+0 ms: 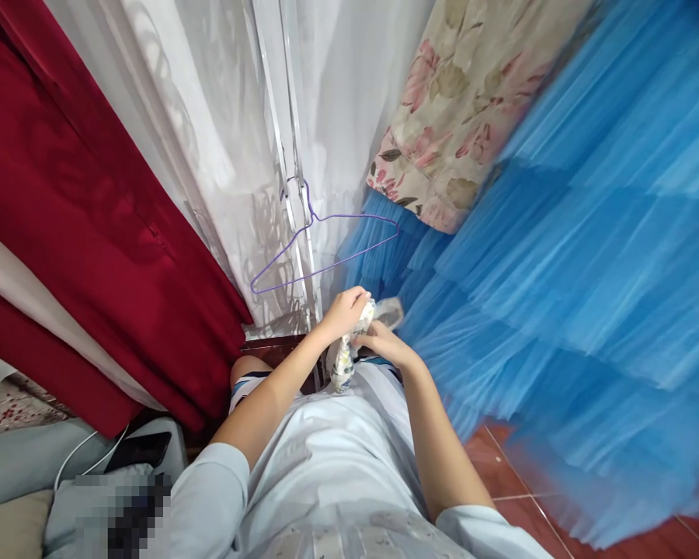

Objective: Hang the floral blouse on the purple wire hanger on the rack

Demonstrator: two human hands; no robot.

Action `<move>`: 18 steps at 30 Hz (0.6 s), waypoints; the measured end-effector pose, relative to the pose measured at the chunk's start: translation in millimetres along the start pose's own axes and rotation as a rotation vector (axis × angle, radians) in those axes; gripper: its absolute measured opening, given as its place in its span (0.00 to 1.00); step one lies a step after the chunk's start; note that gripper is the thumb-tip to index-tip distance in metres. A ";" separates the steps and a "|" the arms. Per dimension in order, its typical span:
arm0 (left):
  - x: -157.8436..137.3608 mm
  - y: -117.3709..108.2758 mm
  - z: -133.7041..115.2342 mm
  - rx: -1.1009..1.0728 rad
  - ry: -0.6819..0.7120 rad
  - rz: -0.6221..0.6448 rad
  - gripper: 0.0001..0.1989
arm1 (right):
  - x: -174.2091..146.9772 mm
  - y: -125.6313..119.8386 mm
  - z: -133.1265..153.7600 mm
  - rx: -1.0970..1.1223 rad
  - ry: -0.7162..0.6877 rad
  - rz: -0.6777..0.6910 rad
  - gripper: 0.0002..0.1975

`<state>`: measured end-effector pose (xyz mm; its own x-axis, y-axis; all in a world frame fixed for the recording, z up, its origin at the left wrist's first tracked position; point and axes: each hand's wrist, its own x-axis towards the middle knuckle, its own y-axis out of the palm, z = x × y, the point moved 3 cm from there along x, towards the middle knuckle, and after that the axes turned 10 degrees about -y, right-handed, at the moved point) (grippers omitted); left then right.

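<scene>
Just above my lap, my left hand (348, 312) is closed round the upper part of a small bunched cloth (342, 363), pale with a yellow and green print. Lower and to the right, my right hand (383, 343) has its fingers bent in on the same cloth. A pale, see-through loop (390, 312), blurred by motion, sticks out to the right between the hands. What kind of garment or cloth it is cannot be made out. Farther ahead, a bare purple wire hanger (326, 252) hangs apart from both hands.
White sheer curtains (221, 155) and a white metal pole (294, 155) stand ahead. Red curtains (93, 202) hang left. A floral cloth (443, 132) and a blue ruffled tulle garment (559, 256) hang right, above red floor tiles (518, 466). A black phone (140, 452) with a white cable lies lower left.
</scene>
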<state>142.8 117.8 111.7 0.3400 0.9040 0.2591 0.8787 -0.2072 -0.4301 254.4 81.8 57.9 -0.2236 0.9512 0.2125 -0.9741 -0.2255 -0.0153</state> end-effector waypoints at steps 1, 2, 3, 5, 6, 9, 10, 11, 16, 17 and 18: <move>-2.3 -5.1 3.1 -0.037 -0.028 -0.009 0.16 | -1.8 7.6 6.5 0.041 0.031 0.144 0.09; -6.2 -11.3 5.8 -0.083 -0.056 -0.004 0.17 | -3.7 14.0 12.1 0.063 0.045 0.260 0.08; -12.0 -18.7 8.5 -0.137 -0.085 0.009 0.17 | -5.4 19.1 16.7 0.075 0.051 0.340 0.08; -29.8 -34.6 15.0 -0.254 -0.150 0.064 0.18 | -7.1 26.1 24.1 0.104 0.052 0.395 0.11; -41.7 -41.7 19.2 -0.304 -0.188 0.106 0.19 | -7.7 29.4 28.0 0.133 0.046 0.415 0.12; -82.7 -52.6 35.2 -0.362 -0.271 0.254 0.22 | -8.7 36.5 44.0 0.289 0.019 0.362 0.13; -95.8 -52.1 41.1 -0.351 -0.273 0.300 0.23 | -9.0 37.4 50.3 0.344 0.010 0.307 0.14; -107.5 -49.8 47.0 -0.328 -0.269 0.337 0.25 | -9.5 37.6 56.6 0.385 -0.001 0.250 0.14; -135.6 -39.6 71.0 -0.132 -0.288 0.374 0.24 | -13.5 30.2 80.4 0.362 -0.057 0.156 0.14; -136.2 -42.6 73.2 -0.090 -0.274 0.359 0.22 | -14.0 26.0 83.0 0.341 -0.063 0.148 0.14; -136.1 -47.7 74.8 -0.039 -0.251 0.343 0.21 | -14.4 20.9 85.1 0.324 -0.071 0.130 0.14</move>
<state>29.5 32.6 32.2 0.5272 0.8421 -0.1136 0.7425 -0.5215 -0.4204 240.0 45.5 137.6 -0.3312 0.8957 0.2967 -0.8740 -0.4097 0.2614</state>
